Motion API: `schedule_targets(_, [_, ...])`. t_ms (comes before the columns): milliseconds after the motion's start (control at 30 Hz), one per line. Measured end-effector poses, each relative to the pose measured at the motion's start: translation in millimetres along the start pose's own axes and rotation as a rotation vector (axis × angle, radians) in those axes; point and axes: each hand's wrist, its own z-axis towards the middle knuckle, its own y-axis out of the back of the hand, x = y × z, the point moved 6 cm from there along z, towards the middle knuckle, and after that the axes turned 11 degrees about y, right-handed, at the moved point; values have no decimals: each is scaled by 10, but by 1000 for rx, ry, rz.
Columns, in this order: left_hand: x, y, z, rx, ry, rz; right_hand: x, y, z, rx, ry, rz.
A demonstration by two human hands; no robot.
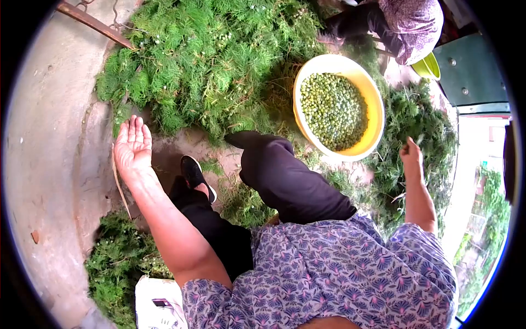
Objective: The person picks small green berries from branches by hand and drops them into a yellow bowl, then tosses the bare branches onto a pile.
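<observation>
1. The left hand [133,149] is held palm up, with its fingers extended and close together. Its grip is open and empty. It is placed near the lower left edge of a large heap of green branches [213,71], and a thin dry strip [119,189] is seen beside its wrist.
2. The right hand [411,156] is held with its fingers curled inward over dark green branches [424,118]. Whether these are touched, how far its grip is closed, and whether anything small is held in it cannot be told.
3. Small round green fruits [334,111] are gathered in a yellow basin [374,112]. The basin is set on the floor [222,158] between the large heap and the dark green branches, ahead of the knees and well apart from the left hand.
4. Beyond the basin, part of another person [411,24] is seen in a purple patterned garment, with a yellow-green container [428,67] close by.
5. A smaller heap of greenery [112,266] is seen at the lower left, beside a white printed bag [150,290]. A black shoe [193,171] is worn on the visible foot.
</observation>
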Motion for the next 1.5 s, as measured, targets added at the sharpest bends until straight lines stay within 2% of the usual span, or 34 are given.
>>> schedule_targets(67, [33, -32, 11, 21, 17, 12, -469, -493, -80, 181, -182, 47])
schedule_targets(133, [90, -90, -27, 87, 42, 54, -710, -987, -281, 297, -256, 46])
schedule_targets(200, [100, -97, -68, 66, 34, 67, -829, -1341, -407, 263, -301, 67])
schedule_targets(267, [90, -98, -72, 106, 34, 81, -937, -1507, -293, 257, -269, 49])
schedule_targets(333, [63, -74, -100, 38, 11, 81, -937, -1674, -278, 203, -230, 34])
schedule_targets(367, [48, -63, -110, 68, 8, 85, -867, -1684, -310, 279, -112, 25])
schedule_targets(400, [44, -65, -122, 99, 7, 89, -848, -1724, -334, 308, -97, 37])
schedule_targets(467, [31, -48, -135, 99, 10, 85, -965, -1719, -188, 172, -74, -115])
schedule_targets(533, [30, -46, -139, 96, 17, 81, -1540, -1656, 666, 516, 366, -610])
schedule_targets(567, [34, -55, -143, 114, 30, 80, -1818, -1608, 1040, 594, 627, -809])
schedule_targets(600, [34, -70, -153, 131, 41, 80, -1271, -1816, -103, 249, 84, -197])
schedule_targets(667, [49, -100, -185, 131, 37, 91, -1073, -2177, -657, 325, 232, -315])
schedule_targets(733, [56, -92, -194, 111, 27, 102, -1122, -2536, -1112, 507, 318, -299])
schedule_targets(800, [61, -86, -225, 105, 26, 113, -1237, -2862, -1562, 723, 284, -182])
schedule_targets(867, [50, -86, -252, 102, 18, 122, -1591, -3141, -1839, 896, 245, -377])
schedule_targets(933, [49, -89, -269, 79, -2, 146, -1842, -3450, -2210, 1214, 962, -673])
schedule_targets(1000, [62, -103, -285, 87, 0, 140, -2017, -3621, -2654, 1301, 1365, -749])
schedule_targets(1067, [57, -96, -302, 88, -4, 135, -2372, -3806, -2847, 1638, 1265, -1019])
schedule_targets(1100, [65, -123, -304, 117, 3, 137, -2440, -3875, -2877, 1734, 1104, -1012])
schedule_targets(1133, [79, -150, -310, 143, 10, 138, -2455, -3955, -2913, 1748, 1102, -1008])
schedule_targets(1200, [74, -165, -321, 104, -5, 137, -2618, -4045, -2896, 1711, 1050, -1391])
schedule_targets(1233, [67, -173, -315, 94, -11, 139, -2745, -4104, -2843, 1670, 1132, -1396])
schedule_targets(1267, [62, -175, -316, 84, -15, 139, -2935, -4202, -2751, 1749, 1085, -1512])
schedule_targets(1333, [52, -170, -337, 56, -26, 131, -2690, -4260, -2821, 1571, 1326, -1502])
schedule_targets(1467, [27, -156, -403, 44, -36, 119, -2184, -4430, -2801, 1371, 1415, -854])
schedule_targets(1500, [16, -162, -435, 12, -56, 116, -2106, -4431, -2791, 1244, 1421, -734])
